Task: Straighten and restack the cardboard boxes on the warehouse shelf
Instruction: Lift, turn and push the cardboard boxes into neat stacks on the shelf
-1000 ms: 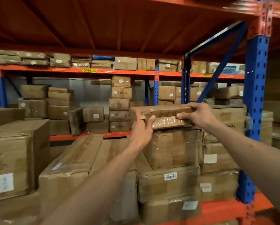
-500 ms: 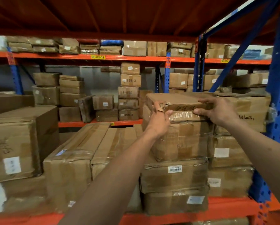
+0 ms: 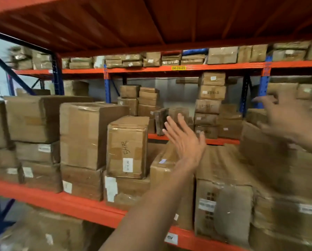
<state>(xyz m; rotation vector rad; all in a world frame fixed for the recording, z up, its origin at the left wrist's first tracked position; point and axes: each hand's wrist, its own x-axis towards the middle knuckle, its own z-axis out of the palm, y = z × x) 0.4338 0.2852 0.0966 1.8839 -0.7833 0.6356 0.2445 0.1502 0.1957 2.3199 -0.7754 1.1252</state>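
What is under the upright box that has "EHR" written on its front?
The EHR box stands on a lower cardboard box with white labels, which rests on the orange shelf beam. The contact surface itself is covered, so anything between them cannot be seen.

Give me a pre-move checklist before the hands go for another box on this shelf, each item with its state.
1. Left hand free: ok, open, fingers spread, holding nothing.
2. Right hand free: ok, appears open, though motion-blurred.
3. Upright box marked in pen seated squarely: not ok, it looks slightly tilted on the box below.
4. Large box to its left stable on its stack: ok, sits flat.
5. Boxes at far right aligned: cannot tell, too blurred.
6. Orange shelf beam unobstructed at the front edge: ok.
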